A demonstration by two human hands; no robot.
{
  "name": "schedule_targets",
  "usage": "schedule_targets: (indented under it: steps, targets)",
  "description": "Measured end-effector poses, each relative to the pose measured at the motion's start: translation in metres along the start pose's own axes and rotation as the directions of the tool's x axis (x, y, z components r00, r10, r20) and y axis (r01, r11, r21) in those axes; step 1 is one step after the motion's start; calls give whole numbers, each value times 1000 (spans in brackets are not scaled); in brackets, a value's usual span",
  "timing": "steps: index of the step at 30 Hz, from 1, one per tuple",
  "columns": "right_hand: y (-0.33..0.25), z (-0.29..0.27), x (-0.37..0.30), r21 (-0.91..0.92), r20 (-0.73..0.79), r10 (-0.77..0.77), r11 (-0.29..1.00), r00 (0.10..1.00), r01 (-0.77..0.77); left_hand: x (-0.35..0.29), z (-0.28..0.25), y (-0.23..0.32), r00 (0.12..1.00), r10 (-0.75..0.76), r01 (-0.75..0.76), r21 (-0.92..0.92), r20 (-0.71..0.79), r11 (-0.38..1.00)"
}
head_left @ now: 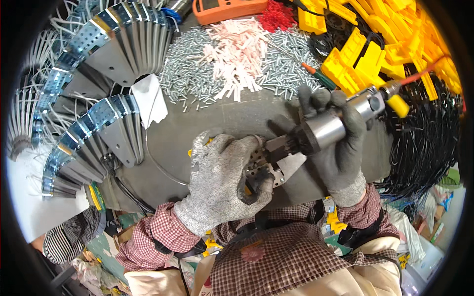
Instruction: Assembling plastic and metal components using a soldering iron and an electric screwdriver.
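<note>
In my gloved left hand (222,177) is a small metal bracket (279,175) with holes, gripped between thumb and fingers. A grey plate sticks out from it on the right, and the hand hides much of the part. My gloved right hand (343,153) is wrapped round a silver air tool (326,132), a cylinder with a hose fitting at its far right end. The tool's dark jaws (279,147) lie against or just over the bracket; which one I cannot tell. Beneath both hands is the dark work table (173,130).
Curved rows of metal brackets with grey plates (116,64) and white wires stand on the left. Screws (190,66), pale pink strips (237,54) and red pieces (276,17) lie at the back. Yellow plastic parts (355,59), a screwdriver (321,76) and black cables (424,148) fill the right.
</note>
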State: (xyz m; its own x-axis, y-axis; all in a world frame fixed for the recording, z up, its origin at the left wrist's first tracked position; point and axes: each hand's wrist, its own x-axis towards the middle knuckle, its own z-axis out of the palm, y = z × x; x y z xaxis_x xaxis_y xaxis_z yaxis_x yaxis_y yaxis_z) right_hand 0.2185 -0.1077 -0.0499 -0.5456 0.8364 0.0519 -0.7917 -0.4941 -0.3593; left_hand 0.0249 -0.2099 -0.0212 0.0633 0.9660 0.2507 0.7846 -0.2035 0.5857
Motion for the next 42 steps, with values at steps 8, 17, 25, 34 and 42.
schedule_targets:
  steps: [8, 17, 25, 34, 42]
  targets:
    - [5, 5, -9, -29, -147, -77, 997, 986, 74, 0, -10, -4, 989, 70, -71, 7, 130, 997]
    - [-32, 14, -15, 77, 282, -287, 958, 916, 276, -121, -46, 4, 935, -319, 344, -167, 157, 924]
    - [6, -14, -26, 114, -293, -67, 988, 954, 105, -89, -62, -15, 836, -414, 319, 295, 360, 901]
    - [10, -5, -14, 73, -258, -17, 997, 966, 37, -97, -54, -32, 827, -396, 277, 322, 399, 905]
    - [12, -1, -6, 51, -261, 3, 999, 965, 11, -97, -56, -37, 860, -344, 246, 283, 377, 927]
